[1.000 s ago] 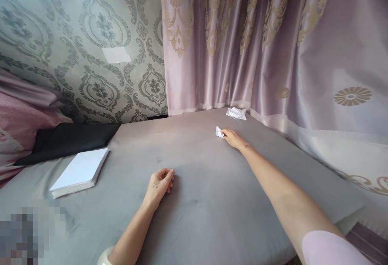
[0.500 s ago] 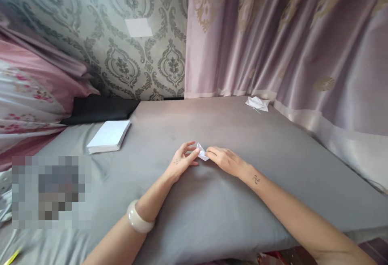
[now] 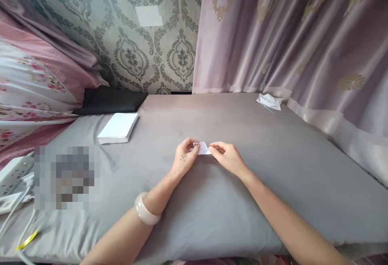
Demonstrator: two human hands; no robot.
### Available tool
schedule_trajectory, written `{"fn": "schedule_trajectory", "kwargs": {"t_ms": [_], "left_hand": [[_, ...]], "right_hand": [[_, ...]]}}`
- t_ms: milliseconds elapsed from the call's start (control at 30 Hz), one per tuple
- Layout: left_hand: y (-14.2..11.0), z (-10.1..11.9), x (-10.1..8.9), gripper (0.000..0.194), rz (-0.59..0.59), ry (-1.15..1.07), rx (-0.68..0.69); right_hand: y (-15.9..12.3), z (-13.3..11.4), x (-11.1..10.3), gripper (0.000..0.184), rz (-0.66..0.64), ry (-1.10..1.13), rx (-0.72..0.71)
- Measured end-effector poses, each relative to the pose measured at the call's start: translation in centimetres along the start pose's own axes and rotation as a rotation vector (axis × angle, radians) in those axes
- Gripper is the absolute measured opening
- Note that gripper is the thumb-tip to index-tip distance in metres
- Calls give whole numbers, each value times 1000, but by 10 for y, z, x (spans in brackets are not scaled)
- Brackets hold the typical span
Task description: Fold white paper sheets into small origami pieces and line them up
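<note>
A small folded white paper piece (image 3: 203, 148) rests on the grey bed sheet (image 3: 212, 200) between my two hands. My left hand (image 3: 185, 156) pinches its left end with curled fingers. My right hand (image 3: 228, 157) pinches its right end. A pale bangle (image 3: 145, 213) circles my left wrist. The paper's folds are mostly hidden by my fingertips.
A stack of white paper (image 3: 119, 127) lies at the left, beside a black cloth (image 3: 110, 100). A crumpled white folded paper (image 3: 269, 101) sits at the far right by the pink curtain (image 3: 287, 38). A white power strip (image 3: 13, 172) with cables lies at the left edge.
My right hand brought the small paper piece from the far right to the middle of the bed. My left hand came up and pinched its other end.
</note>
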State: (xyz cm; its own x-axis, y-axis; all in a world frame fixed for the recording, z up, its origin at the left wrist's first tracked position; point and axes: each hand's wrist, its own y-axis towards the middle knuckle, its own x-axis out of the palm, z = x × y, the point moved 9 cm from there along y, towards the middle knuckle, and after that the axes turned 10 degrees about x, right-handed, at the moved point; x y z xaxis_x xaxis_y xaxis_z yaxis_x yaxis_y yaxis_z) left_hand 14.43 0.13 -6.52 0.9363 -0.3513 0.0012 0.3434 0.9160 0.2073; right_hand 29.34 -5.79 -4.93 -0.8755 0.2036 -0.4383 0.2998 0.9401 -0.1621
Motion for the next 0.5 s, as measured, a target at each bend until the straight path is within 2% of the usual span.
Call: {"fn": "schedule_trajectory", "kwargs": {"t_ms": [133, 300, 500], "left_hand": [[-3, 7, 8, 11, -37, 18, 76], [-6, 9, 14, 6, -45, 1, 122], [-6, 9, 17, 15, -76, 62, 129]], "right_hand": [[-5, -8, 5, 21, 24, -94, -72], [-6, -12, 5, 28, 50, -205, -117], [-9, -16, 4, 32, 95, -375, -140]]}}
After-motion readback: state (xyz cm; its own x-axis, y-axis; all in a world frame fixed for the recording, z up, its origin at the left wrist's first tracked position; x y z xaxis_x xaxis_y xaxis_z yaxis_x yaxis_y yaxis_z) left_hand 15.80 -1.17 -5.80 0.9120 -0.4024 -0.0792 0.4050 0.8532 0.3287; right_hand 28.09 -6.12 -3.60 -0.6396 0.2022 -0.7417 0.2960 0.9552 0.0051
